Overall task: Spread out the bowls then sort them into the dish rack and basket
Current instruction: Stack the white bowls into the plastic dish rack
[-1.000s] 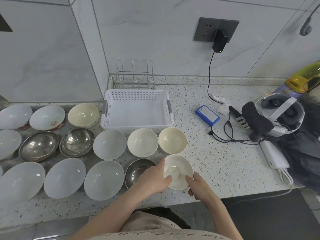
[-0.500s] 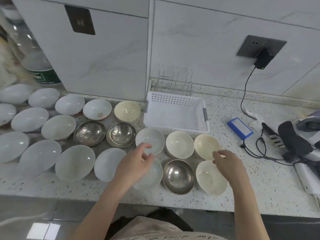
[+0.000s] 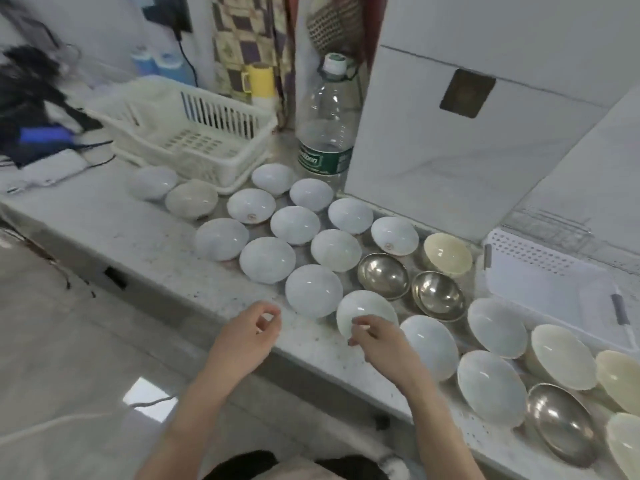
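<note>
- On the clear plastic water bottle (image 3: 325,109) standing far behind the bowls, you can see a green label with white lettering, but it is too blurred to read with any certainty.
- Nothing else you face carries readable text.

Whole view is motion-smeared. Dark heap (image 3: 27,95) top left is too blurred to identify. Bottle (image 3: 325,133) label text isn't readable. Right hand (image 3: 377,336) covers the near rim of a white bowl (image 3: 363,311); can't tell if its fingers touch it. Cream bowl (image 3: 623,448) at bottom right is cut by the frame edge. White basket (image 3: 554,289) hides the lower part of the wire rack (image 3: 550,221). Both forearms run out of frame at the bottom.
</note>
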A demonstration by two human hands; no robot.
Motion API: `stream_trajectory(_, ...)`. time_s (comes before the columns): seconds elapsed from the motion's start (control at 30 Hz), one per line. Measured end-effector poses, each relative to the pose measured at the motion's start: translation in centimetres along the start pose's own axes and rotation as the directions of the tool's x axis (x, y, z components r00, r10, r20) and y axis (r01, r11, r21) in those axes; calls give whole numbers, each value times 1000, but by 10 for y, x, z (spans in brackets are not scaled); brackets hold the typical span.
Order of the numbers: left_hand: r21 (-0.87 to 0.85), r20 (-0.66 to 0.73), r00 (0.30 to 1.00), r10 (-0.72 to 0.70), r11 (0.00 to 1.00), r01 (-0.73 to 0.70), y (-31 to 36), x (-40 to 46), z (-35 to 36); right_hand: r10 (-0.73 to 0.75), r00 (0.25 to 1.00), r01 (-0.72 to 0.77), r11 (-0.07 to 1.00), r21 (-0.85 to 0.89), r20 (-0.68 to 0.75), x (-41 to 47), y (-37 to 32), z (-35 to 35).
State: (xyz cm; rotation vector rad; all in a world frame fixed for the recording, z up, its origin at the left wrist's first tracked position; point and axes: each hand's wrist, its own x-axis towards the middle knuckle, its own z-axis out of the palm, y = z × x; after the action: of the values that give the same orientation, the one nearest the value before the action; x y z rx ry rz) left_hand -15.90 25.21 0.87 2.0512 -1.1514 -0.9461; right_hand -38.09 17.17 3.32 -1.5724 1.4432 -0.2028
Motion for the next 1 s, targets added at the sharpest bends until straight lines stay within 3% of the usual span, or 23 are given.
stream_trajectory(0.3,-219,-29,987,-160,964,150,-72,3,-88,-65,977,37,989,141,204,11,-90,105)
stream_trajectory(0.53,-452,-72,954,-291,862,229,-94,37,-127,126,937,-258,880,399,327,46,-136,160)
stream_trajectory(0.77,-504,-77,925,-372,815,286,-124,98,-192,143,893,-356,804,475,428,115,-199,227)
stream_trajectory(0.83,-502,-61,916,-397,805,316,-130,124,-216,181,880,-422,723,547,440,140,-222,243)
stream_trajectory(1.0,-479,-5,887,-461,780,403,-142,189,-263,250,830,-558,366,745,499,197,-266,275)
